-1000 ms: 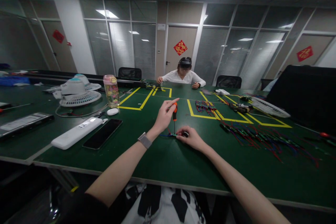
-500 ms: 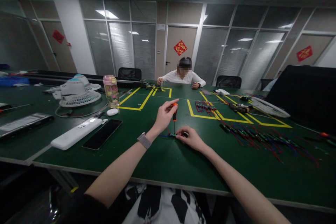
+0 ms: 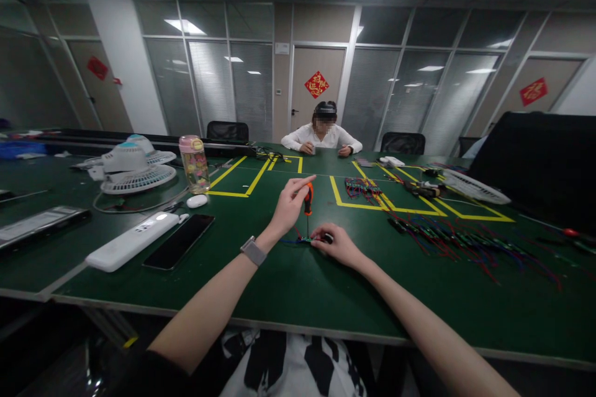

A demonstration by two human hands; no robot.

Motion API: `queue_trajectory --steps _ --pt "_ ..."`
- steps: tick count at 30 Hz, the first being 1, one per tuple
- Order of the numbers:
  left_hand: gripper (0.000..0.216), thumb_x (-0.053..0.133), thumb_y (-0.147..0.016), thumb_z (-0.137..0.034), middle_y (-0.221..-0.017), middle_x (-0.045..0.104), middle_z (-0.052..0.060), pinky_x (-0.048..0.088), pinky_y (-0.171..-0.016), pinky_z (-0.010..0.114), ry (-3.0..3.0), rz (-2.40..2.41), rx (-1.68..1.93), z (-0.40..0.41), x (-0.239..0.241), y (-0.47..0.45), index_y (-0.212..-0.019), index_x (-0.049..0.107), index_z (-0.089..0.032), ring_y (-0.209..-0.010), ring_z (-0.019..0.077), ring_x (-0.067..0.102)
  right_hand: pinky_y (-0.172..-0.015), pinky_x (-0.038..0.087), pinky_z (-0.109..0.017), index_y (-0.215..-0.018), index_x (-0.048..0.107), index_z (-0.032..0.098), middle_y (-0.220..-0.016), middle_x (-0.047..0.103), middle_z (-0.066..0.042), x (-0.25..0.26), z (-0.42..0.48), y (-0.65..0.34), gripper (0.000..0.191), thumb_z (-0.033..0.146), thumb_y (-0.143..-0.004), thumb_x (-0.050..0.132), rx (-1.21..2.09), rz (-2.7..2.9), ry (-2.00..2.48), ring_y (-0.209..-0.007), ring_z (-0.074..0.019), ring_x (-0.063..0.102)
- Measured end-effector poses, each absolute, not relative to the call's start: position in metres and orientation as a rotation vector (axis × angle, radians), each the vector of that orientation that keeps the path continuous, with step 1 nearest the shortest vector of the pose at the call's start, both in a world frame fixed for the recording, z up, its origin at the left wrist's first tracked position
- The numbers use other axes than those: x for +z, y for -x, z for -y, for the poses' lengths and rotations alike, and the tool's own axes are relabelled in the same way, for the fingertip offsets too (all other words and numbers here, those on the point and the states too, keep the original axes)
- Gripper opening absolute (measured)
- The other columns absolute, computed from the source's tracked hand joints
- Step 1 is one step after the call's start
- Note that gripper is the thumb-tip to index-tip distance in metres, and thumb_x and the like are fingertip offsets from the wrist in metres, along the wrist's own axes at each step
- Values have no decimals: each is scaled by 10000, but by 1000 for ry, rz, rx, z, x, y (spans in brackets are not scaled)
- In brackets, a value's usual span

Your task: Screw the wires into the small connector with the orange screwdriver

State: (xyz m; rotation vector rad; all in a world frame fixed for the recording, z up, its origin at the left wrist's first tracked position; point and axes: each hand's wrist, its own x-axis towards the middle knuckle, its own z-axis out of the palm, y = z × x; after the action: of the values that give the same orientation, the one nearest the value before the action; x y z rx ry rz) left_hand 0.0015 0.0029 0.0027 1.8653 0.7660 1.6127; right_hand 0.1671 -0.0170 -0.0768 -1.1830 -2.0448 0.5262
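Note:
My left hand (image 3: 287, 206) pinches the orange-and-black handle of a small screwdriver (image 3: 308, 198) that stands upright, tip down on a small circuit board (image 3: 305, 239) with red and blue wires on the green table (image 3: 298, 285). My right hand (image 3: 338, 243) rests on the table beside it, its fingers closed on the board's right end and holding it down. A watch (image 3: 252, 250) sits on my left wrist.
To the left lie a black phone (image 3: 179, 241), a white power strip (image 3: 133, 240), a white mouse (image 3: 196, 201), a pink-capped bottle (image 3: 194, 164) and a small fan (image 3: 135, 167). A heap of wired boards (image 3: 460, 242) spreads to the right. A person in white (image 3: 321, 131) sits across the table.
The view has shifted slightly; my hands stay in place. My left fingers have shifted a little on the screwdriver handle.

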Motion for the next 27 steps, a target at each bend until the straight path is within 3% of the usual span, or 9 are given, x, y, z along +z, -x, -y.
queue_trajectory --steps 7,12,17,22,27 --pt "280 572 -802 -291 -989 571 54 469 -734 230 -1865 -831 1650 -3 2 -1 -1056 655 -207 -870 138 568 -663 444 -260 -817 662 162 -723 610 -16 -78 17 -167 123 239 -723 644 535 2038 1182 -706 -147 546" --pt "318 465 -859 -230 -1051 609 65 463 -817 266 -1792 -715 1575 -4 3 -2 -1143 601 -189 -922 141 583 -668 446 -260 -819 662 164 -729 609 -16 -79 16 -168 125 233 -716 650 536 2042 1182 -714 -148 552" --pt "289 577 -799 -295 -980 584 55 472 -755 250 -1849 -815 1642 -5 0 -2 -1062 649 -202 -861 140 576 -692 454 -272 -835 672 166 -752 616 -20 -78 17 -167 146 224 -701 660 534 2048 1183 -729 -152 562" --pt "329 453 -869 -245 -995 601 50 459 -819 263 -1819 -716 1563 -5 0 -2 -1164 589 -193 -890 128 577 -714 454 -288 -822 687 171 -762 626 -31 -76 18 -167 134 249 -723 644 503 2066 1200 -753 -165 561" --pt "299 566 -809 -299 -960 577 46 475 -762 240 -1857 -795 1633 -3 0 -1 -1085 640 -212 -847 132 575 -706 449 -282 -833 686 166 -765 628 -36 -76 18 -167 143 257 -740 627 517 2065 1189 -743 -162 561"
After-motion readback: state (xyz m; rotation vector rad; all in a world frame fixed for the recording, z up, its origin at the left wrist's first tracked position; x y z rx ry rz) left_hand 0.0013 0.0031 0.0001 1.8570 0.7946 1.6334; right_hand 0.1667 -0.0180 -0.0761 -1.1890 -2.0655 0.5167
